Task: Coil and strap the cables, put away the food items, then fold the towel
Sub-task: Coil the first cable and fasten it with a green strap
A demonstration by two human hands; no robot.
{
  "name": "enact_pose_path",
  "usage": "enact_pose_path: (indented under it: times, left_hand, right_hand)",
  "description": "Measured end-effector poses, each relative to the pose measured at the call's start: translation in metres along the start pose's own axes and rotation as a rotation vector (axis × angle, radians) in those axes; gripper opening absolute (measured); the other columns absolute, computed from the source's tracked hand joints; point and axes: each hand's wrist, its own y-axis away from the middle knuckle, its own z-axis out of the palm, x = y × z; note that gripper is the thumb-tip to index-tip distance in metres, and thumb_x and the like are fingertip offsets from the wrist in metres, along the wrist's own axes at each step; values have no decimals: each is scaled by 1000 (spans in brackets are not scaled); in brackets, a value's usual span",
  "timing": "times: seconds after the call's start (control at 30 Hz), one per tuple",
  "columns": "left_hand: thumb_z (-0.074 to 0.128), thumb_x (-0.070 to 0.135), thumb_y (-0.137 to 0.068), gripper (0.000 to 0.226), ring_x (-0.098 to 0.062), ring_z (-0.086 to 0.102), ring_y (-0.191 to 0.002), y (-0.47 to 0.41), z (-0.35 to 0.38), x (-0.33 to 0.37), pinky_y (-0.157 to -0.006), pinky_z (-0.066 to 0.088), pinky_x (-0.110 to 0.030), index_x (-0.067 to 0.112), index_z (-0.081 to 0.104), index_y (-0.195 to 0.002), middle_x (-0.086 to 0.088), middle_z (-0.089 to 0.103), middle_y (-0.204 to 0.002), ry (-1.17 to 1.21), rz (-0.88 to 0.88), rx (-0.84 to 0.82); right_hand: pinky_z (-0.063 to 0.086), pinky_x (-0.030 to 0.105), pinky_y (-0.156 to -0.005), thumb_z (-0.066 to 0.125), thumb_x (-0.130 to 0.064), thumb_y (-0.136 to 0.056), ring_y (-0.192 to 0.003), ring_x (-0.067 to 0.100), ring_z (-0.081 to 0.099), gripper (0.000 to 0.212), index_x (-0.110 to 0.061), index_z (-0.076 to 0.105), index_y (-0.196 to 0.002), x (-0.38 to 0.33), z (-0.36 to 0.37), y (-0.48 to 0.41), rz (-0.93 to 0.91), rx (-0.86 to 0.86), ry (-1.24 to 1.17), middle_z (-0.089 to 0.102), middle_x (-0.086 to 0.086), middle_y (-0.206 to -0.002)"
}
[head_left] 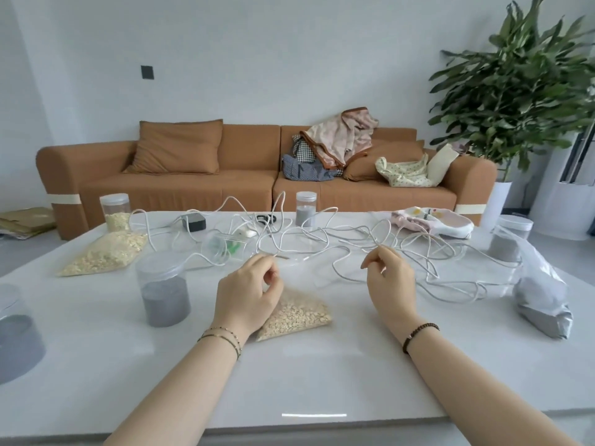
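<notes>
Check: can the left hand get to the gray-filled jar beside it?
Probably yes. The jar stands just left of the left hand with bare table between them; no cable crosses that gap.

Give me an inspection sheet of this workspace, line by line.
Surface: white table, near edge bare.
Job's things: bags of oats; lidded jars of grey powder; silver bag; towel lying unfolded at the far right.
Clutter: black adapter, clear tub.
Grippers: left hand and right hand each pinch a thin strand.
Cables: white cables tangled, uncoiled.
Surroundings: brown sofa with clothes, potted plant.
</notes>
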Motion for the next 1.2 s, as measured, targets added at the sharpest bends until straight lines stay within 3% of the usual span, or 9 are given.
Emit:
enact_pose_path:
  times: [0.13,0.23,0.43,0.53,0.67,0.8,0.87,1.0,1.2]
  left_hand:
    - [42,38,-80,12,-5,51,-66,-12,7,-7,-54,33,-23,28,47,-74,15,54,-76,-19,39,-52]
    - [42,38,-81,13,-6,51,-62,-16,14,-8,-51,32,-23,30,46,-72,14,54,-75,-28,88,-72]
    - [44,35,-85,14,-6,51,-55,-34,25,-4,-47,33,-23,31,51,-74,17,53,-75,-66,194,-78]
    - [56,25,-89,16,-4,53,-61,-49,21,10,-50,35,-23,30,56,-74,16,58,-76,-7,97,-40]
    - [52,32,-91,15,-9,57,-67,-78,19,59,-56,38,-27,27,58,-77,11,64,-75,-6,74,-130]
    - [46,35,-91,14,-10,55,-59,-62,36,88,-54,42,-26,29,49,-79,12,56,-65,-76,219,-123]
    - [44,37,-88,13,-12,55,-51,-51,38,84,-48,42,-24,31,47,-77,11,53,-58,-138,291,-50]
    - [46,36,-85,14,-12,51,-46,-51,30,72,-46,30,-20,28,54,-76,8,52,-49,-97,229,5]
    - [46,35,-85,15,-10,50,-46,-53,31,64,-47,26,-20,28,54,-75,10,51,-50,-101,197,-15]
  right_hand:
    - [33,32,-66,55,1,-82,-85,21,51,21,-18,62,-76,34,-49,-10,-135,-106,411,62,-7,-81]
    - [40,37,-76,57,1,-82,-95,28,54,21,-18,66,-84,66,-90,-11,-105,-78,575,69,-2,-89]
    - [43,41,-85,61,-12,-93,-102,26,54,14,-20,72,-99,77,-102,-19,-30,-101,635,71,-3,-103]
    - [40,37,-88,61,-17,-94,-105,23,53,15,-25,73,-98,76,-99,-28,-36,-183,661,67,-7,-102]
    - [41,31,-83,61,-24,-93,-103,20,54,13,-30,73,-94,69,-91,-48,-117,-341,686,61,-9,-94]
    - [38,30,-93,56,-27,-90,-115,17,47,22,-36,69,-106,73,-79,-46,-75,-385,827,49,-12,-100]
    - [36,31,-94,54,-26,-92,-119,18,45,23,-35,69,-107,76,-79,-43,-52,-370,880,51,-10,-107]
    - [33,30,-96,56,-23,-97,-121,21,43,19,-33,67,-108,82,-80,-43,-82,-391,971,53,-6,-117]
    - [39,34,-85,81,-17,-80,-95,24,52,15,-24,68,-86,88,-75,-47,-315,-100,760,64,-6,-90]
